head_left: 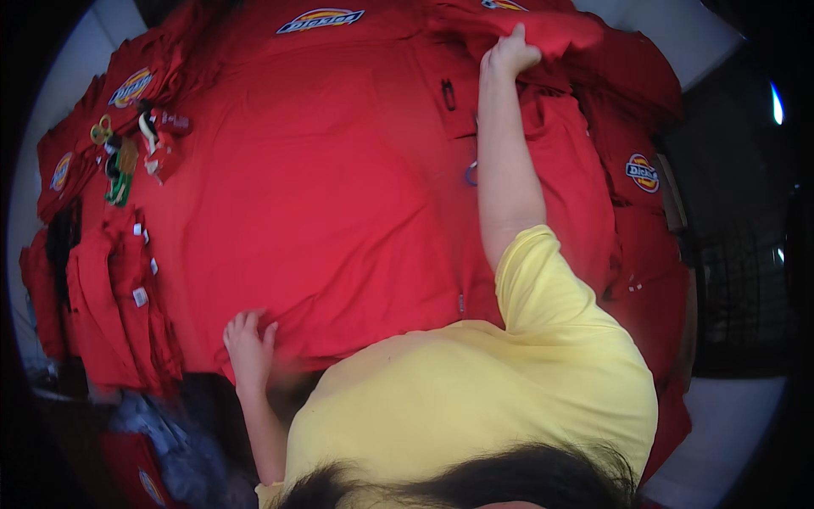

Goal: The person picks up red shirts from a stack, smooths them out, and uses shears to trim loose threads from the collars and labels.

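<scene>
A large red garment (314,170) lies spread out in front of me, with creases toward its near edge. My left hand (248,346) rests on its near left corner, fingers and thumb apart. Stretched far to the right, my right hand (513,56) is closed on the edge of another red garment (564,38), whose cloth is partly lifted and blurred. Below that hand a small black tool (448,95) lies on red cloth. Beside my right forearm shows part of a blue ring-shaped thing (471,175); the arm hides the rest.
Red garments with sewn patches surround the spread one, including a folded garment (632,144) at the right. On the left lie yellow-handled scissors (102,131), a green item (119,188) and a small red packet (161,161). A tagged red pile (110,305) and bluish plastic (174,450) are nearer.
</scene>
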Tool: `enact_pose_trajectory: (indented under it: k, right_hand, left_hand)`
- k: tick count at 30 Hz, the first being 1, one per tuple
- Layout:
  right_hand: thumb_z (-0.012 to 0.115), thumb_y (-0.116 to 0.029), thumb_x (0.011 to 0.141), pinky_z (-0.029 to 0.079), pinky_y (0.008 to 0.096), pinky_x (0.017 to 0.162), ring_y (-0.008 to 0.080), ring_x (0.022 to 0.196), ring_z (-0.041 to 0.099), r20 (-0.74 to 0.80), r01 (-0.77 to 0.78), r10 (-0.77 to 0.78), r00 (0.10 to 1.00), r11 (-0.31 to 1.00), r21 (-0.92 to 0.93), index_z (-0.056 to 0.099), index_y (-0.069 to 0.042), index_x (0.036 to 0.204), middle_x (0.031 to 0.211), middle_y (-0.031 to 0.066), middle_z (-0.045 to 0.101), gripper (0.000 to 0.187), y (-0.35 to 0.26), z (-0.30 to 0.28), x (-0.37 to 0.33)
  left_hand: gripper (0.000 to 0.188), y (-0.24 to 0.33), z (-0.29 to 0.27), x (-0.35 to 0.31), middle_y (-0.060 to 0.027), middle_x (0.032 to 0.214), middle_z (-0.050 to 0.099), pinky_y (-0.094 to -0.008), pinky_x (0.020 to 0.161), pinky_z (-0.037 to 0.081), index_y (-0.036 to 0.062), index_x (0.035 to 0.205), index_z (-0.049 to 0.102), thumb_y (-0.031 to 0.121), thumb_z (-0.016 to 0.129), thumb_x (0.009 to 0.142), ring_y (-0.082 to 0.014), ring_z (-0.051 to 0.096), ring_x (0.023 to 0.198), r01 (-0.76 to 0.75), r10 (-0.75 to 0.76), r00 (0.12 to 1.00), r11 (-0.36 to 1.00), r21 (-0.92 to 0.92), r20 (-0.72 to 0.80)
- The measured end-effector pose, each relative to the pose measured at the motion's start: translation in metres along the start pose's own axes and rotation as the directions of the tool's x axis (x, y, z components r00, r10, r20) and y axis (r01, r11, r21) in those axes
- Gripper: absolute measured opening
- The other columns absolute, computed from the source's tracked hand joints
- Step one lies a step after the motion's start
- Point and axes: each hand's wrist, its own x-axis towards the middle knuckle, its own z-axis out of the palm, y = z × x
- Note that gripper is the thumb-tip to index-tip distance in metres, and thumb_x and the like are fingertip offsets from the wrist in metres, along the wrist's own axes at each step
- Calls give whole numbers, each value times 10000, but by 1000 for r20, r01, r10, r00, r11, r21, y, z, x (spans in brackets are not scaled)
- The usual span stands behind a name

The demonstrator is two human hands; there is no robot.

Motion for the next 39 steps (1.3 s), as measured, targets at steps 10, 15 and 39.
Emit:
enact_pose_trajectory:
  k: [10,15,39]
  right_hand:
    - [478,-121,897,235,464,1093,364,1331,282,-34,-543,544,839,839,31,265,19,1363,1440,228,254,531,59,-104,-96]
    - [527,-127,881,281,386,1074,328,1281,355,379,-315,521,765,816,-486,396,-46,1326,1376,204,376,471,63,-119,-178]
    - [537,7,764,470,446,742,373,866,562,995,665,71,76,739,-104,548,-62,895,935,161,521,148,173,102,-392]
  left_hand:
    - [463,-50,6,-70,-158,1294,451,-413,971,370,54,1150,572,310,684,780,-340,433,1182,359,-375,919,924,-131,-121]
    - [286,-93,-12,9,-175,1084,556,-421,866,425,15,1027,622,239,608,848,-354,523,999,281,-301,914,953,-113,-272]
    - [213,-137,7,189,-56,928,564,-372,807,379,83,951,605,30,626,747,-252,511,903,-178,-19,694,964,-198,-719]
